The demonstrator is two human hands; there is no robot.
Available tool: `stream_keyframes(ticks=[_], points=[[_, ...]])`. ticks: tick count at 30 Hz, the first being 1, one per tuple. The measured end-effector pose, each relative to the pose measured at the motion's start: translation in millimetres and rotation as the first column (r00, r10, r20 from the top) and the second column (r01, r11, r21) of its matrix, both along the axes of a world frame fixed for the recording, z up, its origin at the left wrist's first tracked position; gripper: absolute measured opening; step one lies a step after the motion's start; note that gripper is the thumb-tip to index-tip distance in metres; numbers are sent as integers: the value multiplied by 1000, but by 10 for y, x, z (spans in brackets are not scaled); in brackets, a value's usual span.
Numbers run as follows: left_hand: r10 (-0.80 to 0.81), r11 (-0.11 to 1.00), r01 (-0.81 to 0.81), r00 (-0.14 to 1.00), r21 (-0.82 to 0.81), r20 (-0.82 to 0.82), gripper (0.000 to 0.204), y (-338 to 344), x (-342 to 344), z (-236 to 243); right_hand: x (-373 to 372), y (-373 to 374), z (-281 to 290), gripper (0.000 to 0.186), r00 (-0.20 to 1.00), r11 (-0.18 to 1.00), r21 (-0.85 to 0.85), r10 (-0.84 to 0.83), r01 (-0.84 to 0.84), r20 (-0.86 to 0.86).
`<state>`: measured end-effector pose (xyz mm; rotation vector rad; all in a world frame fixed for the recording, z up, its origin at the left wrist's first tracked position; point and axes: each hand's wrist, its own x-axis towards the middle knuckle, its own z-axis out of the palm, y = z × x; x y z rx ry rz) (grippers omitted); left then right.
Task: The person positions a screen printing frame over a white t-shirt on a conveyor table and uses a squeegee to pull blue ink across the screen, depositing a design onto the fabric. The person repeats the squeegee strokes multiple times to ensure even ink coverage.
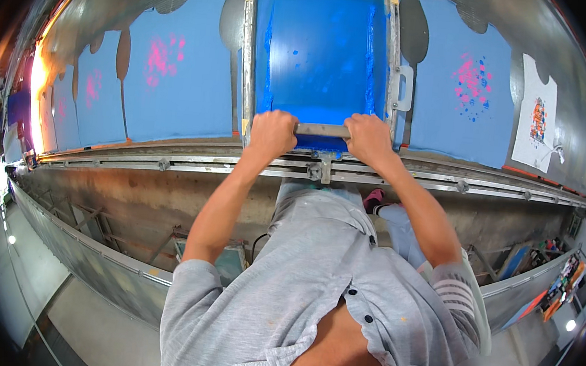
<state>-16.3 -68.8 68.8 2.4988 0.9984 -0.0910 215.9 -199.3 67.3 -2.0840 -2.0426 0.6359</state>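
A squeegee (321, 130) lies crosswise near the close end of a blue printing screen (320, 54) in a metal frame. My left hand (273, 137) is wrapped round the squeegee's left end, and my right hand (368, 141) grips its right end. Streaks of thick blue ink run along both sides of the mesh, with more blue ink under the squeegee on the near side. Whatever lies beneath the screen is hidden. To the right of the frame, a light blue shirt piece (462, 86) bears pink and blue spots. Left of it, another blue shirt piece (178, 71) shows only pink spots.
A white printed shirt piece (536, 116) lies farther right on the long table. A metal rail (225, 169) runs along the near edge, with a clamp (322, 168) at the screen. A white handle (404, 88) sticks out from the frame's right side. Bright light glows at far left.
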Motion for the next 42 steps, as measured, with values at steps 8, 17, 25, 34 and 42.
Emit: stream_keyframes(ticks=[8,17,25,34,42], points=[[12,979,-41,990,202,139,20,1836,1049,44,1033,1870,275,13,986,982,188,-12,-20,167],[-34,970,6,993,241,111,22,2464,1457,-294,1446,2530,-181,21,980,981,187,5,-44,201],[16,986,-45,984,162,176,34,693,419,-221,373,849,-58,19,998,976,218,-15,2,57],[-40,985,33,998,166,38,31,-212,68,42,-31,12,199,35,997,997,-22,74,-75,-32],[-20,989,6,995,-147,-96,23,-344,274,0,1022,193,-80,58,832,781,307,-455,544,-318]])
